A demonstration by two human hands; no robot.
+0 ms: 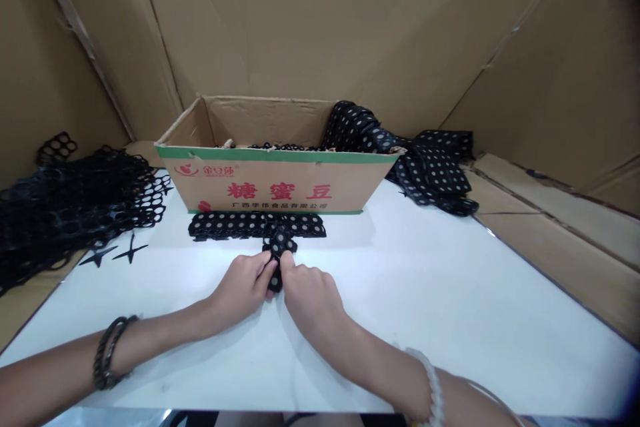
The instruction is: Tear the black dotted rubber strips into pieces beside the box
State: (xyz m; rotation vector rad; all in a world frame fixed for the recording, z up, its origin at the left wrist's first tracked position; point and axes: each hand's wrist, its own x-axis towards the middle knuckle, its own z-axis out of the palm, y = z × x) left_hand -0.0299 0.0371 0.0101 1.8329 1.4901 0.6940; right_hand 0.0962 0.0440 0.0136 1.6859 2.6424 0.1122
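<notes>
Both hands meet at the middle of the white table, in front of the box. My left hand (245, 285) is closed on the near end of a black dotted piece (280, 245), its thumb and fingers pinching it from the left. From the right, my right hand (311, 290) grips the same piece with curled fingers. The far end of this piece touches a flat black dotted strip (230, 225) that lies sideways along the box's front. What the fingertips press on is partly hidden.
An open cardboard box (270, 180) holds black pieces. Black dotted sheets (433, 167) hang over its right corner onto the table (425, 280). Black ring netting (85, 193) is heaped at the left, beside small black star-shaped scraps (131, 250). Cardboard walls (320, 27) enclose the back and sides.
</notes>
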